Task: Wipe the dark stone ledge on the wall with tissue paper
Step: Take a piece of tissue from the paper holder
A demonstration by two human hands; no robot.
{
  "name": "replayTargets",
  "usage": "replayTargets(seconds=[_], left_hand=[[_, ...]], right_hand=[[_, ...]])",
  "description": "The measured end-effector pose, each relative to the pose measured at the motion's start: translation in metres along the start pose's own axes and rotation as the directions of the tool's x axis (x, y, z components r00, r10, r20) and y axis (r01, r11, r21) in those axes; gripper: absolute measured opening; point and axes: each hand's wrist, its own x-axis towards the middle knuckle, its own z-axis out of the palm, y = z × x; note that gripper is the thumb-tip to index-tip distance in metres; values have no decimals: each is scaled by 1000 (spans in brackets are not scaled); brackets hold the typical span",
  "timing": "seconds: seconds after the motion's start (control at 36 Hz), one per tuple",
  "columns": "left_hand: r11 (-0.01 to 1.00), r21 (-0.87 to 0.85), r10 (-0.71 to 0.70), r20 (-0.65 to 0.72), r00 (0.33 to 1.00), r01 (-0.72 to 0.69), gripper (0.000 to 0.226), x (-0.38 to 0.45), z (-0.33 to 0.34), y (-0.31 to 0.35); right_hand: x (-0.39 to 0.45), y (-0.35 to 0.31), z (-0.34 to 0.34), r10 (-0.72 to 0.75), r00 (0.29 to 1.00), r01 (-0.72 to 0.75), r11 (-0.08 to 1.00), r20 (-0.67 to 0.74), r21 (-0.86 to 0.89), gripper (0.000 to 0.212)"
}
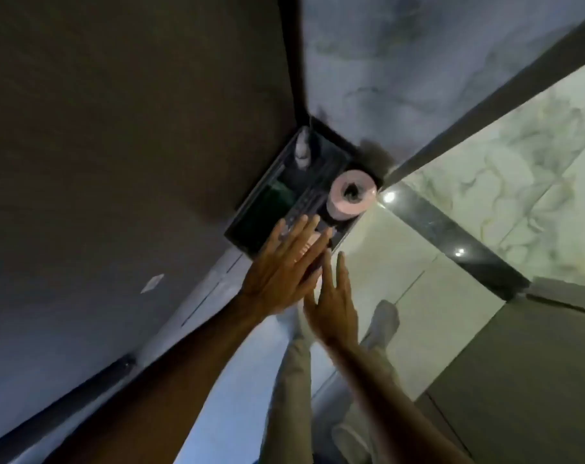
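Note:
The dark stone ledge [271, 209] sits in the wall corner, seen from above. A pink tissue roll [351, 195] stands on its right end. My left hand [284, 272] lies stretched flat over the ledge's near end, fingers spread. A pale pink patch, probably tissue paper [308, 245], shows between those fingers; I cannot tell whether the hand grips it. My right hand [333, 303] hovers just below and to the right of the left one, off the ledge. Its fingers are apart and nothing is in it.
A small white bottle [302, 150] stands at the ledge's far end. A dark wall [117, 128] rises on the left, a marbled wall [401, 78] behind. Below are pale floor tiles, a black floor strip [451, 236], and my legs and light shoe [383, 321].

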Motion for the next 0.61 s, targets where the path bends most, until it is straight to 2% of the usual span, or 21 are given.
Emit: replayTargets(seconds=[0.08, 0.17, 0.19, 0.25, 0.31, 0.33, 0.39, 0.47, 0.53, 0.61], left_hand=[[995, 60, -85, 80, 993, 80, 74, 22, 50, -32], [985, 115, -130, 18, 991, 127, 82, 45, 100, -58], [985, 112, -134, -10, 991, 135, 83, 52, 115, -65], [985, 109, -128, -87, 988, 137, 81, 67, 145, -76], [984, 105, -134, -79, 988, 142, 77, 76, 171, -82], [983, 113, -137, -62, 989, 144, 77, 77, 182, -81], [978, 140, -143, -82, 986, 154, 76, 78, 197, -81], [974, 158, -131, -190, 973, 162, 71, 80, 210, -83], [975, 156, -119, -221, 968, 156, 69, 82, 210, -84], [976, 181, -82, -215, 973, 122, 74, 83, 207, -85]], right_hand=[[51, -4, 51, -9, 999, 13, 996, -42, 94, 77], [98, 3, 104, 4, 999, 3, 986, -42, 165, 76], [112, 9, 120, 33, 998, -19, 971, -55, 238, 81], [139, 18, 145, 185, 981, -140, 880, -55, 453, 78], [162, 25, 161, 373, 925, -283, 808, -77, 517, 69], [169, 29, 167, 424, 901, -333, 809, -89, 485, 75], [179, 38, 180, 406, 906, -354, 882, -120, 310, 93], [190, 46, 196, 368, 901, -348, 929, -230, 126, 93], [193, 46, 201, 372, 896, -358, 928, -243, 101, 91], [196, 41, 193, 400, 887, -365, 914, -231, 180, 95]])
